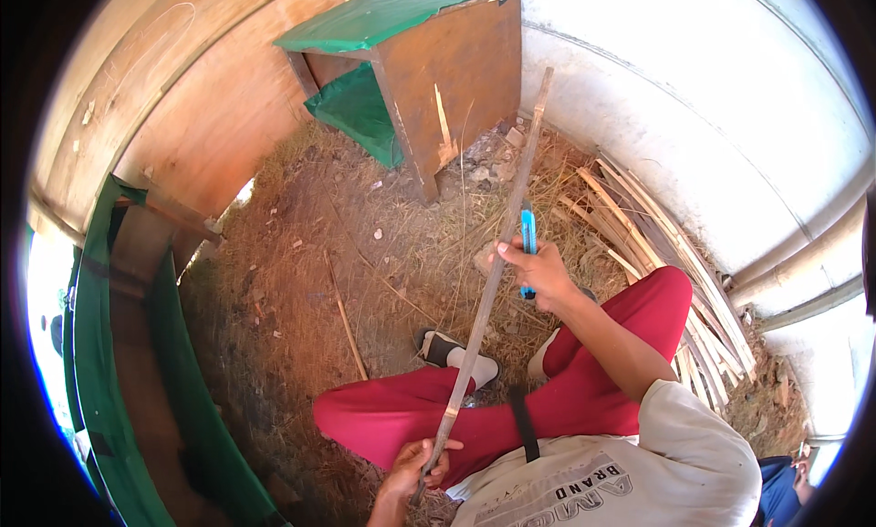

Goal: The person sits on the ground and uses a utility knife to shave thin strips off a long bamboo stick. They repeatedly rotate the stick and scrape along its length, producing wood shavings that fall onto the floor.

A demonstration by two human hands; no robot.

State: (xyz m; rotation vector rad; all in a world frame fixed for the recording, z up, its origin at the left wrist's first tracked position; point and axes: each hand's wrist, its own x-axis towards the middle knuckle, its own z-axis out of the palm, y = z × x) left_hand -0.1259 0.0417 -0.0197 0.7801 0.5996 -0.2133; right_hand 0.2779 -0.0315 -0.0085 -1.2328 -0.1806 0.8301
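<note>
**A long, jointed stick [486, 299] held aslant**

The stick is slim and grey-brown, ringed with paler bands at its joints, and looks like bamboo. It slants in front of the seated person, over the crossed legs in smooth crimson trousers [593, 390]. At its lower end the left hand [420, 461] is curled around it. Along its upper half the right hand [543, 273] clasps a bright blue cutter [528, 228], slim and straight-sided, with the thumb against the stick. Whether the cutter's blade touches the wood cannot be told.

Beyond the stick's far end, slightly to its left, stands a boxy brown cabinet [456, 71], its wood scuffed and splintered, its top wrapped in creased green sheeting [392, 16]. Right of the stick lies a pile of split strips [652, 240], long, flat and straw-coloured to grey. Left of it a thin, tan rod [343, 313] lies on crumbly, reddish-brown earth [274, 281] flecked with dry stalks.

Right of the stick's lower end, the pale, soft shirt [547, 477] carries dark printed block lettering, some of it outlined, running aslant across the cloth.
</note>
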